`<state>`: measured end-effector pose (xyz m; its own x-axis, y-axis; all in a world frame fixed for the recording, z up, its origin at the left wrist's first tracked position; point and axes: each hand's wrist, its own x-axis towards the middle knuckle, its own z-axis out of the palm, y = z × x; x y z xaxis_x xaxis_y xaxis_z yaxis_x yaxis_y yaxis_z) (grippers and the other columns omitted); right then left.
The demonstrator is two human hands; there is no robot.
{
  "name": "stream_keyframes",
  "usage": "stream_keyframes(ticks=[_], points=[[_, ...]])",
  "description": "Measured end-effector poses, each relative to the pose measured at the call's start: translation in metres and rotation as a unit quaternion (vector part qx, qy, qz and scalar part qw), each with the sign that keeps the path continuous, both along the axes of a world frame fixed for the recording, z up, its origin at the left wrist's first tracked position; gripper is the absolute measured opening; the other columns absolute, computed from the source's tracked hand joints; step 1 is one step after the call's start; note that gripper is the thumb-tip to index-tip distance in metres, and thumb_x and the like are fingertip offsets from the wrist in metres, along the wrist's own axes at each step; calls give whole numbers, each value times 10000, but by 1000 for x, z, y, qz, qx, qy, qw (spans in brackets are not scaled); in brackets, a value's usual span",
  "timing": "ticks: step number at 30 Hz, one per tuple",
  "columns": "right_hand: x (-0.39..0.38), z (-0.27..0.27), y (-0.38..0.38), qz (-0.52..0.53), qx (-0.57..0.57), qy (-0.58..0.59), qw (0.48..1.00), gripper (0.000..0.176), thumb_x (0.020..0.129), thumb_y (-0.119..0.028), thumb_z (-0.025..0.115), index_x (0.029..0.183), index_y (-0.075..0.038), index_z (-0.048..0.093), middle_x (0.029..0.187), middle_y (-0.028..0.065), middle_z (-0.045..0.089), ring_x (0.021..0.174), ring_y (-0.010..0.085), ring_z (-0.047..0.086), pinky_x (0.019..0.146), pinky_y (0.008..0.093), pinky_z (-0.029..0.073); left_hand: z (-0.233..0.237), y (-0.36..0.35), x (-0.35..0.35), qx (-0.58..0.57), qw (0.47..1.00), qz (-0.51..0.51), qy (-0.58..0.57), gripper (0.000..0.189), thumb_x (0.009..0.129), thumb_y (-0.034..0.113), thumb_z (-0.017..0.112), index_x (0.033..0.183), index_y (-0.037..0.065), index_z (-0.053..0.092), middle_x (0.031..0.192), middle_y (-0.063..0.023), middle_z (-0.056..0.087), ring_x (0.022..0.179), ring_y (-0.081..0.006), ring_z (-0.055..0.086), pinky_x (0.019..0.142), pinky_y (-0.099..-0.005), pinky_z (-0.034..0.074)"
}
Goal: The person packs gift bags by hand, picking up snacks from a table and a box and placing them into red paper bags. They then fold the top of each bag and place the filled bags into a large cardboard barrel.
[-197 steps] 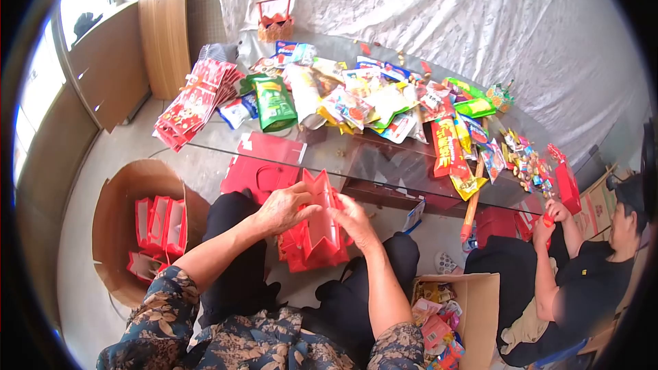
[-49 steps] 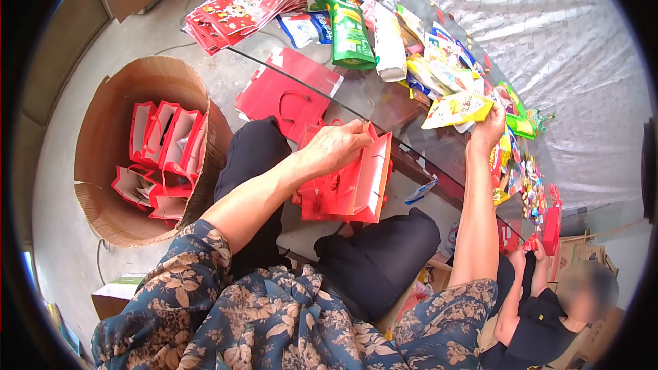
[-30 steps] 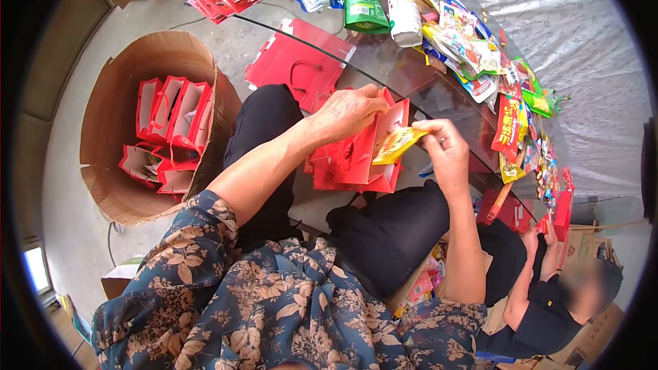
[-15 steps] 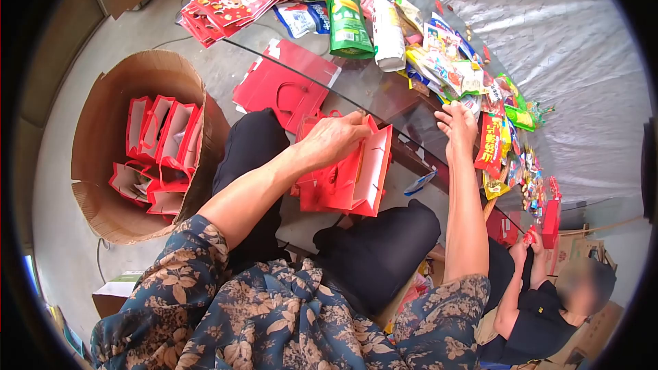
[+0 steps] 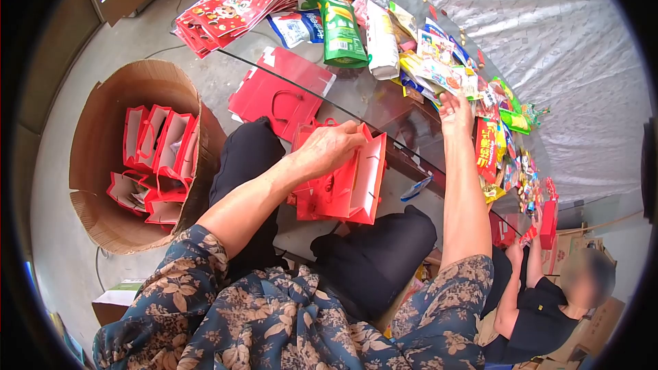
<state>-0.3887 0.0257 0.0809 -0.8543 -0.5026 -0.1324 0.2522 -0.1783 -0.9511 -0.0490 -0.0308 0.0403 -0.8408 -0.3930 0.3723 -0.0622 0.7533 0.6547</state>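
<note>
Head view: on the lap, the left hand [image 5: 329, 147] is clamped on the rim of the red bag [image 5: 349, 188] and holds its mouth wide. Beyond the bag, the right hand [image 5: 456, 106] is stretched over the snack packets [image 5: 445, 72] on the glass bench [image 5: 384, 106], fingers apart, gripping nothing. I judge the step is fetching one more packet for the bag; the next move needs a pinch on one packet only. Half a second ago this hand was closer to the bag.
</note>
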Motion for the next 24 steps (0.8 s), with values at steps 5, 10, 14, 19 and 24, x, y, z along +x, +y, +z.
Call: stream_keyframes(ticks=[5, 10, 14, 19, 24], points=[[29, 37, 31, 42, -81, 78, 993, 287, 857, -229, 607, 1093, -74, 555, 980, 66, 661, 853, 218, 674, 617, 284, 442, -3, 2, 0, -5, 1000, 7, 8, 202, 836, 46, 568, 1019, 99, 636, 932, -124, 573, 838, -359, 613, 700, -448, 503], [99, 70, 87, 137, -58, 161, 976, 89, 936, -126, 518, 972, -49, 545, 929, 108, 663, 825, 221, 667, 636, 291, 445, -1, -1, 3, -18, 1000, 6, 6, 205, 848, 55, 551, 1025, 107, 640, 922, -128, 574, 844, -361, 615, 705, -447, 504], [145, 63, 132, 165, -6, 188, 968, 73, 934, -91, 535, 887, -36, 536, 837, 77, 617, 679, 131, 564, 642, 259, 436, 3, -1, 6, -18, 1000, 15, 0, 169, 848, 65, 555, 978, 98, 658, 906, -119, 578, 829, -350, 618, 711, -435, 509], [194, 52, 160, 171, 86, 264, 945, 82, 918, -60, 558, 845, -24, 543, 861, 36, 597, 667, 62, 518, 617, 216, 436, 2, -2, 7, -22, 1000, 17, -1, 141, 828, 50, 570, 942, 66, 651, 894, -110, 578, 820, -338, 621, 700, -421, 513], [221, 38, 151, 167, 163, 326, 916, 75, 887, -15, 580, 819, -9, 547, 750, 9, 621, 649, 29, 523, 582, 206, 420, -1, -1, 7, -26, 1000, 15, 0, 127, 816, 28, 565, 913, 56, 642, 883, -113, 580, 826, -335, 618, 700, -419, 506]])
